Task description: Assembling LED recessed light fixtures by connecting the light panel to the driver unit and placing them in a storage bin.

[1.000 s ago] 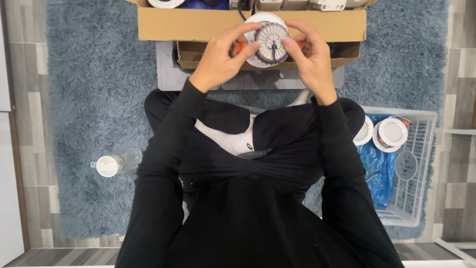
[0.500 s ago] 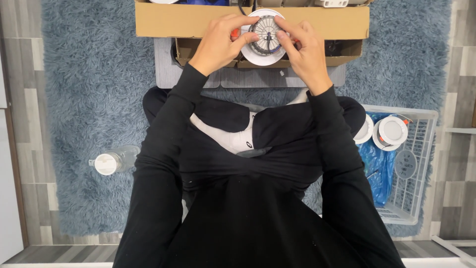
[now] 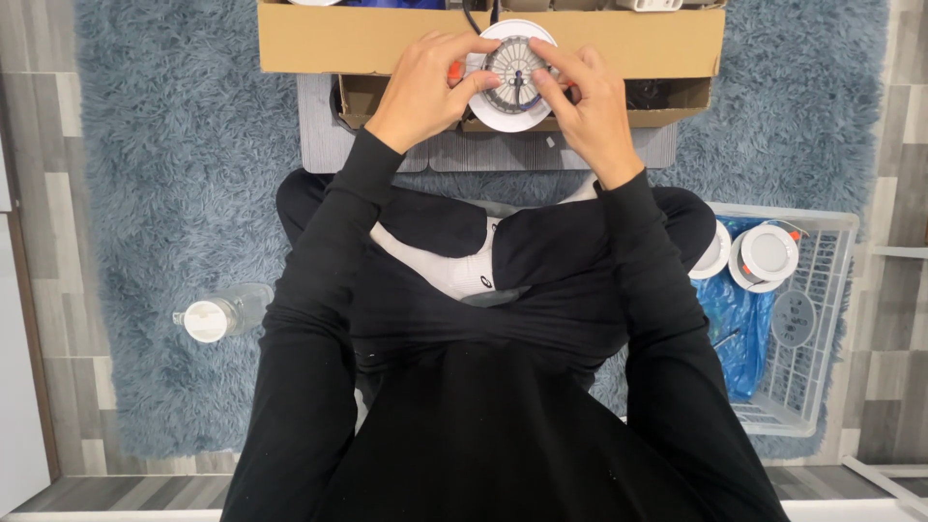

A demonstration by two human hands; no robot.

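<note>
- Rug: shaggy blue-grey, spread over the grey plank floor; the person sits cross-legged on it
- Box: long open cardboard carton at the top of view, with a grey mat under its near edge
- Basket: white wire, near the right knee, holding a blue bag and more round white lamps
- Bottle: clear, white-capped, lying on the rug to the left, well apart from the hands
- Lamp: round white disc with a ribbed grey centre, held up in front of the box, ribbed side facing the camera
- Left hand: fingers closed on the lamp's left rim, thumb near an orange clip
- Right hand: fingers closed on the right rim, fingertips pressing onto the ribbed centre
- Handling, as a judgement: support the rim evenly from both sides, keep the disc level, and press on the centre gently so the orange clip does not snap back
</note>
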